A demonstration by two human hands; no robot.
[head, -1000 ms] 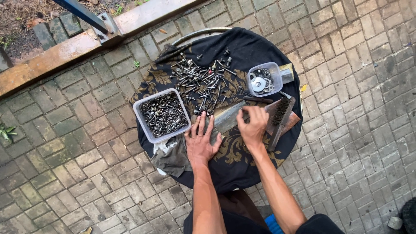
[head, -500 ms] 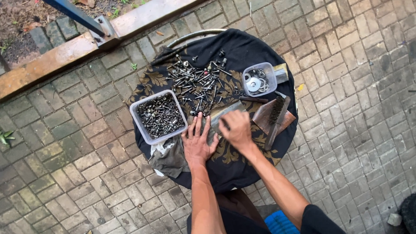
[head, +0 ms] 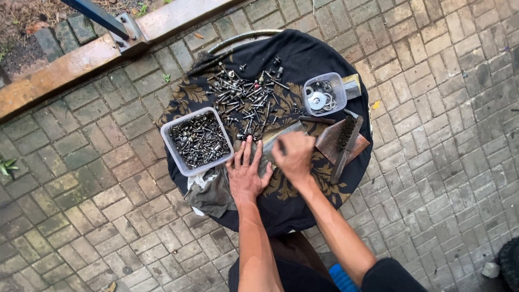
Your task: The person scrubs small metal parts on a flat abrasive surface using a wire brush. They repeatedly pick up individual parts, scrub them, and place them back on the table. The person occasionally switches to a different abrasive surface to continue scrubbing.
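Pressing down with fingers point(head: 241, 154) spread wide and flat, the left hand point(head: 246, 176) lay on the near end of a grey, flat strip of sheet metal point(head: 282, 136) that rested slantwise across the middle of the tabletop point(head: 335, 57). Just beside it, the right hand point(head: 294, 156) was curled into a closed fist over the same strip, its fingers wrapped round something small and dark; what it was could not be told, since the hand was blurred. The strip looked dull and worn, its far end poking out beyond the right hand toward the scattered hardware.

Right of the fist lay one wire brush with a brown wooden back point(head: 341, 141), touching or nearly touching the strip. Beneath the left wrist a crumpled grey-brown rag point(head: 212, 190) hung over the tabletop's edge. Left of the fingers stood one clear rectangular plastic tub full of dark screws and bolts point(head: 197, 140), close to the thumb. Beyond the strip a loose heap of rusty bolts and nuts point(head: 246, 100) spread over the black cloth with a gold leaf pattern point(head: 294, 186), too many to count. At the far right sat one smaller clear plastic tub holding washers point(head: 323, 93). The round tabletop stood on grey brick paving point(head: 443, 135).
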